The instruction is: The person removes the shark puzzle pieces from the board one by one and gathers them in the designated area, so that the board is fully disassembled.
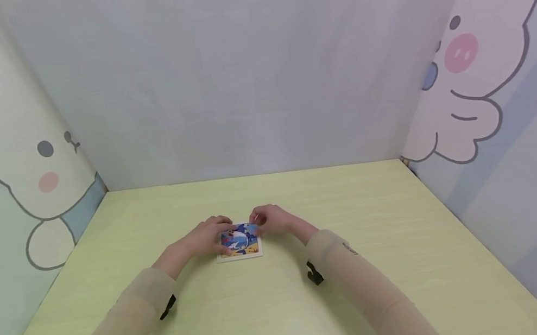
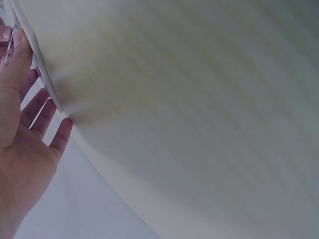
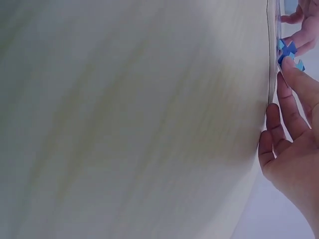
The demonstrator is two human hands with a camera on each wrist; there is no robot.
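Note:
A small square jigsaw puzzle [image 1: 239,241] with a blue sea-animal picture and a white frame lies on the table, partly hidden by both hands. My left hand [image 1: 207,235] rests over its left side, thumb on the picture near the lower corner. In the left wrist view the fingers [image 2: 44,117] of that hand stretch along the frame's edge. At the upper right corner, my right hand [image 1: 272,219] pinches a blue puzzle piece [image 3: 287,49] between thumb and forefinger. Its other fingers [image 3: 266,144] are loosely bent beside the frame.
The pale yellow-green table [image 1: 283,308] stretches around the puzzle on all sides. A plain light curtain [image 1: 249,82] hangs behind its far edge, and cloth walls with cartoon animals stand left and right. A black strap piece [image 1: 314,273] hangs under the right sleeve.

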